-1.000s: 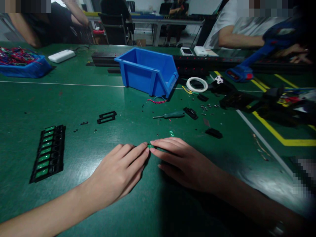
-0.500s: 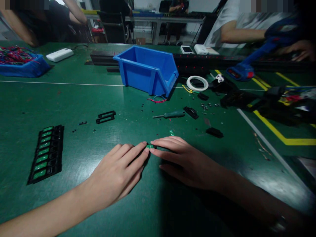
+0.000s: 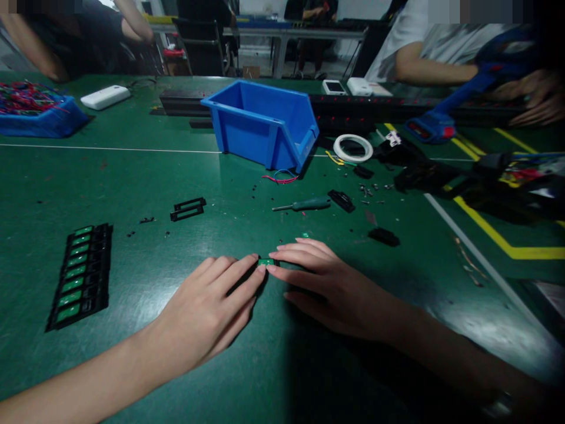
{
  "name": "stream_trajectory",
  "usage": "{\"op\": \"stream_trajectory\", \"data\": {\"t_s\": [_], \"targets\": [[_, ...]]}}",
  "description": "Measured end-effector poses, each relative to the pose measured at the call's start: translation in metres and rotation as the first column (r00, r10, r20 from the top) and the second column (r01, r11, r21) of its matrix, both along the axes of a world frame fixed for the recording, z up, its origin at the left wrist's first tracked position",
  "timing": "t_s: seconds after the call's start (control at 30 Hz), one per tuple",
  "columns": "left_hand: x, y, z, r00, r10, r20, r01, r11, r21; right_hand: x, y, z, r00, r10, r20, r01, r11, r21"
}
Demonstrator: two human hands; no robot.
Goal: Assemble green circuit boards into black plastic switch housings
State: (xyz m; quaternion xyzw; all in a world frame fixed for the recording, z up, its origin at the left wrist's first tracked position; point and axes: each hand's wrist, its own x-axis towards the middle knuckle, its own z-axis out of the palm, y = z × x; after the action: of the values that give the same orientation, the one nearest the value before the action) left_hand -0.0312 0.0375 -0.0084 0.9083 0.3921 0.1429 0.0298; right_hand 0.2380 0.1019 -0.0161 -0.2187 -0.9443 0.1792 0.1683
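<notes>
Your table point(image 3: 145, 176) carried a blue box point(image 3: 245, 132) on its far side. Your left hand point(image 3: 216, 303) and right hand point(image 3: 324, 282) were nearly closed, each pinching one end of something small. A strip of green boards point(image 3: 75, 270) lay left, a screwdriver point(image 3: 311, 204) farther off. The small green part point(image 3: 265, 262) sat between your fingertips; you seemed to be steadying or pressing it, which called for even, light pressure next.

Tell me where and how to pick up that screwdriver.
Probably by the thick handle, from above, using the right hand. The screwdriver lies flat, handle rightward, thin shaft leftward; a black part near the handle's end crowds that side.
</notes>
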Motion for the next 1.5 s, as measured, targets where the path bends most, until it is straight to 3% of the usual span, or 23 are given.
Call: {"op": "stream_trajectory", "data": {"t_s": [1.5], "targets": [[-0.0009,-0.0004,-0.003,0.999,0.005,0.046,-0.004,0.999,-0.032,-0.001,-0.0026,-0.0032,1.0,0.011,-0.023,-0.01,1.0,0.008]]}}
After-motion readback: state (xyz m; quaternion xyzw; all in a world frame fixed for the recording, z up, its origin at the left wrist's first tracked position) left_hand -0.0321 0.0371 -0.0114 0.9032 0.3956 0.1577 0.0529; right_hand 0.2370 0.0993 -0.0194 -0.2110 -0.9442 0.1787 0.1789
